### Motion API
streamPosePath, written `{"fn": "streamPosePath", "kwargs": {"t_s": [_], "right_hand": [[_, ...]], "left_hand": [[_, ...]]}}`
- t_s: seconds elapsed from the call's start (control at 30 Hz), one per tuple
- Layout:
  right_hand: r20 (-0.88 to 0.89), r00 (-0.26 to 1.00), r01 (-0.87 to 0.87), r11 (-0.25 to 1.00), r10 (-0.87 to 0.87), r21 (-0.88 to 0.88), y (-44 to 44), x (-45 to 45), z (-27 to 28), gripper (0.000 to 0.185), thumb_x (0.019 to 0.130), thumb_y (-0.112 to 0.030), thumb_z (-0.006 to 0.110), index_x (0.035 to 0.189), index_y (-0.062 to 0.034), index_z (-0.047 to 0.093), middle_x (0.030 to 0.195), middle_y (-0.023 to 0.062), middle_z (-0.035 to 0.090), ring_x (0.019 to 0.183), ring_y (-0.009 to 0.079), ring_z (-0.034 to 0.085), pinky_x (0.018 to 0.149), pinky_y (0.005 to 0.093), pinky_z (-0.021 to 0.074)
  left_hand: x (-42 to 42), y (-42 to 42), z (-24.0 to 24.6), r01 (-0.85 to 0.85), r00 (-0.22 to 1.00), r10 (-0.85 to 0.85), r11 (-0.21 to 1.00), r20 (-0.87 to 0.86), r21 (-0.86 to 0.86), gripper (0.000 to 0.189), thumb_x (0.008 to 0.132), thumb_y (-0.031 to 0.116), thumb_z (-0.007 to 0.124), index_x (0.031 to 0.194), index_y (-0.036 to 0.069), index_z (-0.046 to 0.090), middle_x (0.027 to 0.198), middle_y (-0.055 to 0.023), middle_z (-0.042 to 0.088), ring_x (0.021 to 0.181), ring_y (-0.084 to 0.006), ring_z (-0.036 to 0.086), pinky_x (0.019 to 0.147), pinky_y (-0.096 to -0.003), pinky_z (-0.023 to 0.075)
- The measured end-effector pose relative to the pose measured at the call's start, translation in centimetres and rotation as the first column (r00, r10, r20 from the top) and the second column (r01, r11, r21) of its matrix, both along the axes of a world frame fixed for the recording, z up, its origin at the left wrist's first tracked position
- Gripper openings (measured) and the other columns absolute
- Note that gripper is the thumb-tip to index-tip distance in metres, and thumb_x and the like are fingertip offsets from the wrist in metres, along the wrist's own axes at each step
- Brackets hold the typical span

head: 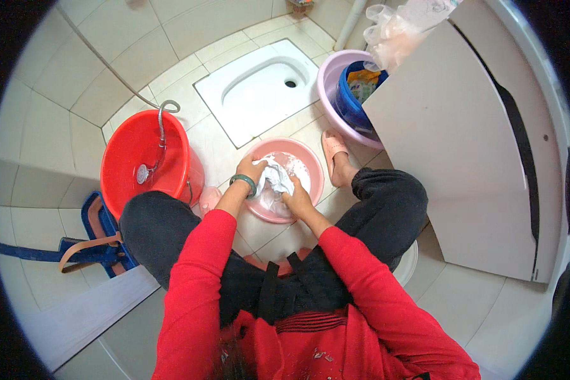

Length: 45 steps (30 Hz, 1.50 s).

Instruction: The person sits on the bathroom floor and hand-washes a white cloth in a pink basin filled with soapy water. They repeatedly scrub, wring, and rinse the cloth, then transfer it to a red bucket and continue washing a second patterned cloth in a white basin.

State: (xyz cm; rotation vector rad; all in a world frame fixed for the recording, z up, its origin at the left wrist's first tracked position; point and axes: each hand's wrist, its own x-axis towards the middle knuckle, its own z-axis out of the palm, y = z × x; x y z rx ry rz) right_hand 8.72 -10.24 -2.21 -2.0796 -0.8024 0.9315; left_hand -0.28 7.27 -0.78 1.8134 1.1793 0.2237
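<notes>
A white wet cloth (276,176) is bunched between my two hands above a round pink plastic basin (318,183). My left hand (249,172), with a green bangle at the wrist, grips the cloth's left end. At its lower right end, my right hand (298,195) holds it too. Sudsy water (297,165) with white foam fills part of the basin, and more pale, wet fabric (271,202) lies in it below the cloth. How much of that fabric is underwater cannot be told.
A red bucket (123,142) with a shower head (143,174) inside stands left. Beyond the basin is a white squat toilet (247,118). A lilac tub (326,102) holding a blue bucket (344,95) is at upper right, beside a pale cabinet (437,156). Blue-and-pink slippers (95,218) lean at the left wall.
</notes>
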Motion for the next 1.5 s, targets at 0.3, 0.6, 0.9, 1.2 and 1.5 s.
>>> {"fn": "streamPosePath", "kwargs": {"t_s": [0.3, 0.6, 0.9, 1.2, 1.5], "right_hand": [[-0.031, 0.969, 0.24, 0.965, -0.245, -0.107, 2.0, 4.3, -6.0, 0.052, 0.077, -0.015, 0.057, 0.126, -0.0067, 0.04, 0.113, 0.0254, 0.056, 0.107, 0.0375, 0.054, 0.091, 0.0402, 0.0417], [0.427, 0.896, 0.016, 0.954, 0.12, -0.301, 3.1, 5.7, -10.9, 0.057, 0.08, -0.02, 0.058, 0.133, -0.0134, 0.04, 0.129, 0.0225, 0.044, 0.116, 0.0396, 0.045, 0.096, 0.047, 0.037], [0.305, 0.798, -0.315, 0.79, 0.52, -0.525, 5.6, 5.1, -13.3, 0.045, 0.083, -0.021, 0.051, 0.128, -0.0158, 0.046, 0.123, 0.0186, 0.051, 0.108, 0.0344, 0.054, 0.088, 0.0478, 0.0426], [0.238, 0.6, -0.489, 0.585, 0.764, -0.647, 7.1, 7.1, -15.0, 0.036, 0.084, -0.017, 0.049, 0.119, -0.0117, 0.049, 0.098, 0.0203, 0.062, 0.087, 0.0329, 0.063, 0.075, 0.0483, 0.0487], [0.01, 1.0, -0.005, 0.961, 0.008, -0.278, 4.1, 5.1, -9.7, 0.042, 0.078, -0.014, 0.054, 0.119, -0.0074, 0.05, 0.095, 0.0246, 0.062, 0.091, 0.0395, 0.06, 0.08, 0.0426, 0.0468]], "left_hand": [[0.0, -3.0, -7.5, -0.143, 0.98, 0.123, 0.982, -0.158, -0.122, 0.04, 0.077, 0.028, 0.066, 0.109, 0.005, 0.058, 0.11, -0.0182, 0.058, 0.105, -0.0326, 0.054, 0.09, -0.0388, 0.0425], [3.1, -6.4, -10.0, 0.272, 0.783, -0.229, 0.962, -0.578, -0.013, 0.073, 0.078, 0.043, 0.062, 0.14, 0.02, 0.031, 0.148, -0.0162, 0.016, 0.131, -0.0404, 0.024, 0.103, -0.0538, 0.0254], [4.1, -6.9, -15.7, 0.372, 0.644, -0.32, 0.925, -0.695, -0.08, 0.075, 0.082, 0.044, 0.055, 0.145, 0.021, 0.021, 0.152, -0.0105, 0.008, 0.137, -0.035, 0.015, 0.107, -0.0556, 0.0173], [5.6, -4.0, -14.8, 0.256, 0.706, -0.413, 0.906, -0.576, -0.337, 0.08, 0.077, 0.037, 0.062, 0.142, 0.011, 0.024, 0.146, -0.0138, 0.027, 0.135, -0.031, 0.024, 0.108, -0.0492, 0.0194], [4.2, -7.8, -14.4, -0.494, 0.867, 0.356, 0.708, -0.349, -0.505, 0.072, 0.082, 0.042, 0.056, 0.141, 0.012, 0.029, 0.142, -0.0165, 0.033, 0.129, -0.0351, 0.032, 0.104, -0.0508, 0.0258]]}}
